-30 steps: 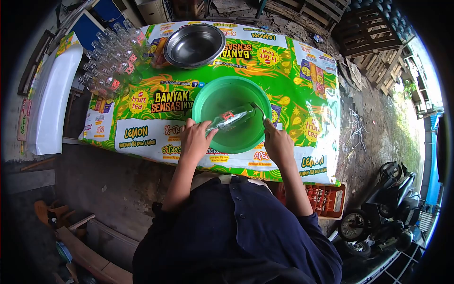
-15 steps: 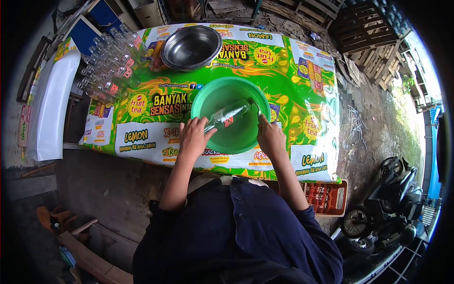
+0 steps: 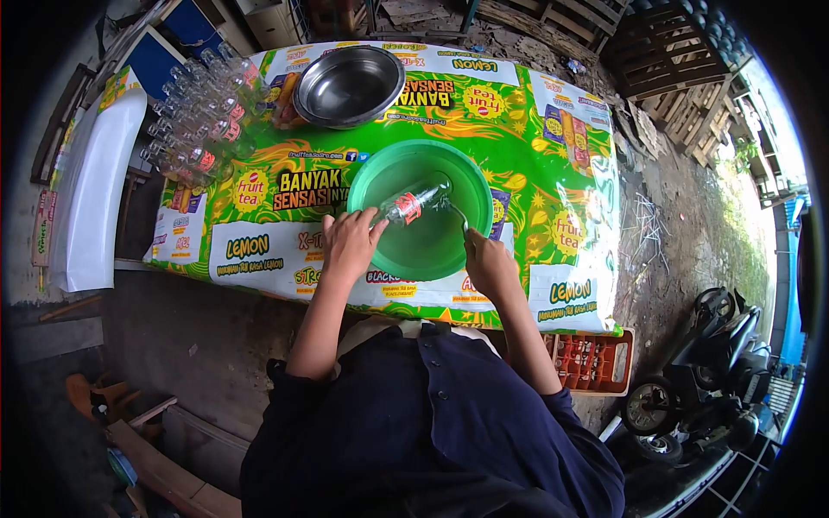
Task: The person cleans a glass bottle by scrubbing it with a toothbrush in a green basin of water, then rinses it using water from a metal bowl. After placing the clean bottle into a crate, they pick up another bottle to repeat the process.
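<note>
A green basin [image 3: 363, 177] stands on the table covered with a printed sheet [image 3: 484, 155]. Inside it, a clear glass bottle [image 3: 419, 200] with a red label lies tilted, its neck toward the lower left. My left hand [image 3: 347, 246] is closed on the neck end at the basin's left rim. At the right rim, my right hand [image 3: 488, 259] is closed round the handle of a thin metal utensil [image 3: 460, 216], which reaches into the basin toward the bottle's base. The utensil's far end is hard to make out.
A steel bowl [image 3: 350, 86] sits behind the basin. Several glass bottles [image 3: 203, 116] stand at the table's left end. A red crate [image 3: 596, 361] is below the front right edge, near a parked motorcycle [image 3: 691, 380]. Wooden pallets [image 3: 665, 52] lie at the back right.
The bottle has turned, with its red label now showing more fully. My right hand has shifted slightly down and left with the utensil; my left hand has moved slightly left.
</note>
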A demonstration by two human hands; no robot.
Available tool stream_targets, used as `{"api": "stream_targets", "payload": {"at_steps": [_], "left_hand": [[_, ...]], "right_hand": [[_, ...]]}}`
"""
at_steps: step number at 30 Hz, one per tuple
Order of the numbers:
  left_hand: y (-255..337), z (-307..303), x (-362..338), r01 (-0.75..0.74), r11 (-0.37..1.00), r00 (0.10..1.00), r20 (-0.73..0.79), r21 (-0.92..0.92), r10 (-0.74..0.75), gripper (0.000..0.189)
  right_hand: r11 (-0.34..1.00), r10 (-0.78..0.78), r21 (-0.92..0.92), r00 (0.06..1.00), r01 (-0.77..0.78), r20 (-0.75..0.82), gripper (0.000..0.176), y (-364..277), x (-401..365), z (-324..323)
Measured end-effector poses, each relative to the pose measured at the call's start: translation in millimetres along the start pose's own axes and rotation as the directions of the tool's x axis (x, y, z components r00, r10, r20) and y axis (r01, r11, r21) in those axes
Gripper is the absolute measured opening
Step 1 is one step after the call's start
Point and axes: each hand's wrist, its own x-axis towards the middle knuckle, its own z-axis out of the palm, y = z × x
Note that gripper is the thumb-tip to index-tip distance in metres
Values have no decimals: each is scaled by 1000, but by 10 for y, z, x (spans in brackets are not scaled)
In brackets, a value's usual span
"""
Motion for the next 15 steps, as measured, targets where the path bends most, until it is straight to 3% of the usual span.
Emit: {"api": "stream_targets", "payload": {"at_steps": [5, 15], "left_hand": [[5, -9, -24, -5, 1000, 998, -66, -16, 4, 38], [43, -136, -12, 41, 999, 991, 131, -11, -40, 34]], "right_hand": [[999, 31, 45, 995, -27, -94, 23, 40, 23, -2], [985, -1, 169, 996, 16, -91, 30, 157, 195, 3]]}}
